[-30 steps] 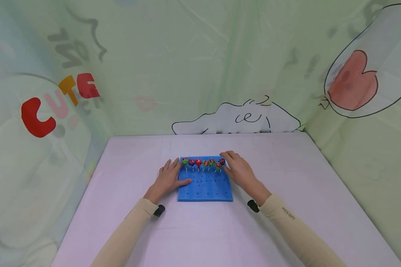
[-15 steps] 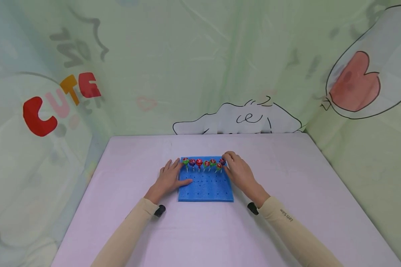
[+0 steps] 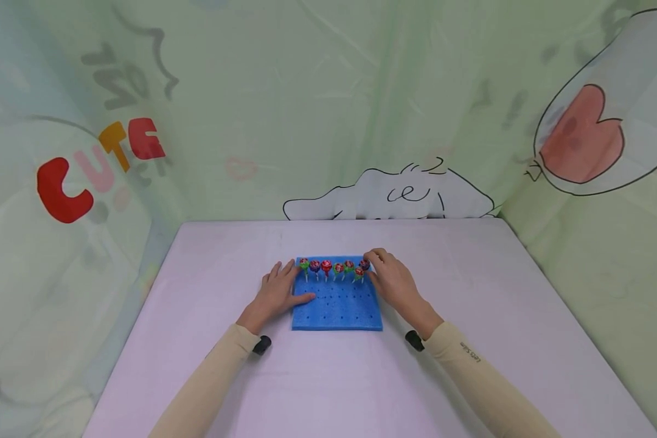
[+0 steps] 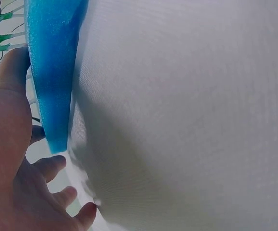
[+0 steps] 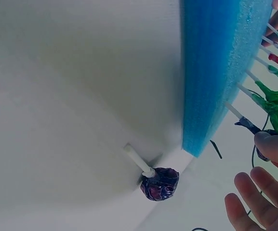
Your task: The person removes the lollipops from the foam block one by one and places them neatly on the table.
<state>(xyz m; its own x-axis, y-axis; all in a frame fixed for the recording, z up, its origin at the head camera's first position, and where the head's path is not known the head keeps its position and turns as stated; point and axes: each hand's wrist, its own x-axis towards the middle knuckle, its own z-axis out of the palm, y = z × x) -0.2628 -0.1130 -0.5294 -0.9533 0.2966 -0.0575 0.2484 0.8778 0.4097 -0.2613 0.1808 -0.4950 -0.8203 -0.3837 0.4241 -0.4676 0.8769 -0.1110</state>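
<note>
A blue foam board [image 3: 336,313] with small holes lies on the table, and several wrapped lollipops stand by their sticks along its far edge. My left hand [image 3: 274,291] rests on the board's left side, thumb stretched over the top and the other fingers spread. At the far right corner my right hand [image 3: 396,281] pinches the head of a dark purple lollipop [image 3: 364,265], whose stick stands in the foam. In the right wrist view, that hand's other fingers are spread. A green lollipop [image 3: 358,273] leans just in front of the purple one.
Another dark purple lollipop [image 5: 159,184] lies on the white cloth near the board's corner in the right wrist view; my right hand hides it from the head view. Printed fabric walls [image 3: 328,109] enclose the table [image 3: 328,383] at the back and sides.
The right hand's fingertips have drawn in slightly round the purple lollipop's head. My left hand and the board stay in place; the head view has shifted a little.
</note>
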